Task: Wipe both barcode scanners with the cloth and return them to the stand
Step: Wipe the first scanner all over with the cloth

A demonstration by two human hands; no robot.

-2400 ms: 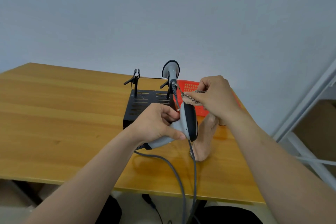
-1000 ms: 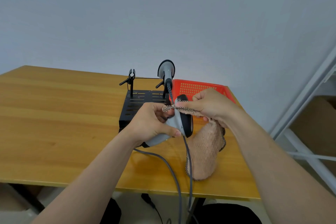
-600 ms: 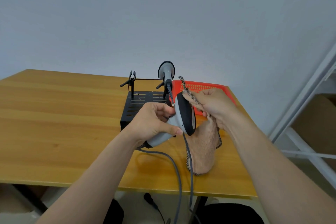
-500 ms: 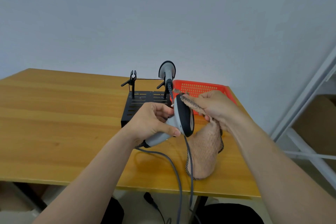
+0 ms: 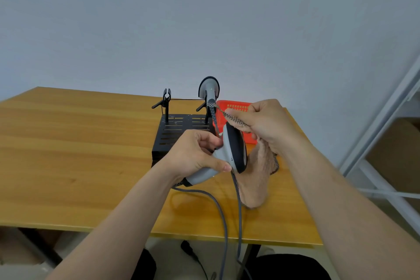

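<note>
My left hand (image 5: 193, 154) grips the handle of a grey and black barcode scanner (image 5: 231, 152), held above the table with its head up. My right hand (image 5: 266, 125) pinches the checkered edge of a pinkish cloth (image 5: 256, 179) against the top of that scanner's head; the rest of the cloth hangs down to the table. A second scanner (image 5: 209, 91) sits upright in the right cradle of the black stand (image 5: 177, 134). The stand's left cradle (image 5: 166, 98) holds nothing.
A red perforated basket (image 5: 236, 107) stands behind my right hand near the table's right edge. Two grey cables (image 5: 225, 218) run from the scanners over the front edge of the wooden table (image 5: 68, 154). A white metal frame (image 5: 386, 120) stands at the right.
My right hand has drawn the cloth's edge back and forth over the scanner's head, ending up at its top. My left hand kept its grip, tilting the scanner slightly.
</note>
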